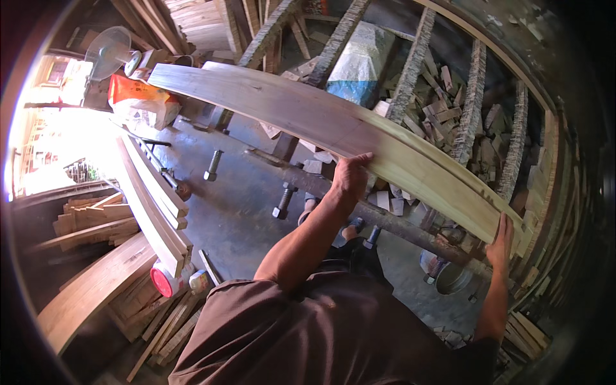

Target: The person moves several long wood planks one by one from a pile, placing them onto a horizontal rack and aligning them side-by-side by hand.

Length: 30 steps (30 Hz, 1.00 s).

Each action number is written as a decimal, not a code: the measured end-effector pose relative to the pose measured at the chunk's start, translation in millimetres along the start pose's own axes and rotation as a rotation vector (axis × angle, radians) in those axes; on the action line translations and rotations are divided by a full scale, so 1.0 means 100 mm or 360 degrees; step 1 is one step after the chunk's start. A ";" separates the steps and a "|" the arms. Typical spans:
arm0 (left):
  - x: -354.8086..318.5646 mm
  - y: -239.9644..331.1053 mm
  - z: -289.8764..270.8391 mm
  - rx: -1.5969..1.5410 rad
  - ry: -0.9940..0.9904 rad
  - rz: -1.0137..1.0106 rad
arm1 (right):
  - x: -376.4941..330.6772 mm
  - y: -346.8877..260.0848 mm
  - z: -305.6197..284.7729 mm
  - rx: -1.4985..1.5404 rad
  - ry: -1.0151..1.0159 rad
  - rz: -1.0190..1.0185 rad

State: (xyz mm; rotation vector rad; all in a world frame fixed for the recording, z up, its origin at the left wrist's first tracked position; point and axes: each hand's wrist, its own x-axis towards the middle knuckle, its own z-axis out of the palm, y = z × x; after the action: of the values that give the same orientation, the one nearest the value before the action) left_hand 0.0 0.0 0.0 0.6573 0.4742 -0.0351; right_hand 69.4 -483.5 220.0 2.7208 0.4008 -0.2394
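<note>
A long, wide wooden board stretches across the view from upper left to lower right, greyish at its far end and paler toward the right. Along its far edge lies a second pale board, partly hidden by the first. My left hand is closed on the near edge of the wide board around mid-length, the fingers partly out of sight. At the right end, my right hand grips the same board, its fingers against the end. Beneath the boards are rough, crusted bars of a rack.
A rusty metal beam with large bolts runs before my legs. Wood offcuts and a sack lie beyond. On the left are leaning planks, a red-lidded tub, a fan and an orange-white bag. A metal pot sits lower right.
</note>
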 end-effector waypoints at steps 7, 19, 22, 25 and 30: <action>-0.35 0.82 -0.93 0.0352 -0.0368 -0.0590 | 1.08 -1.27 1.36 0.0336 -0.0315 -0.0212; -2.85 1.60 -1.92 0.0211 0.1304 0.0012 | 1.11 -2.17 1.29 0.0186 -0.0381 0.0226; -3.31 1.68 -2.70 0.0395 0.1511 -0.0088 | 0.86 -3.07 0.40 0.0509 0.0067 -0.0212; -3.77 1.88 -3.52 0.0199 0.1688 0.0035 | 0.37 -4.38 -0.73 0.1036 0.0454 -0.0713; -4.27 2.34 -4.94 0.0080 0.1762 0.0127 | -0.45 -7.14 -1.64 0.1998 -0.0350 -0.1214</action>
State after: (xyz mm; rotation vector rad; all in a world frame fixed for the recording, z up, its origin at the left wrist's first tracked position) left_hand -543.3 430.6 -19.8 0.7066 1.5124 0.4148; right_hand -175.1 203.5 135.0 3.4028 1.6659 -1.3679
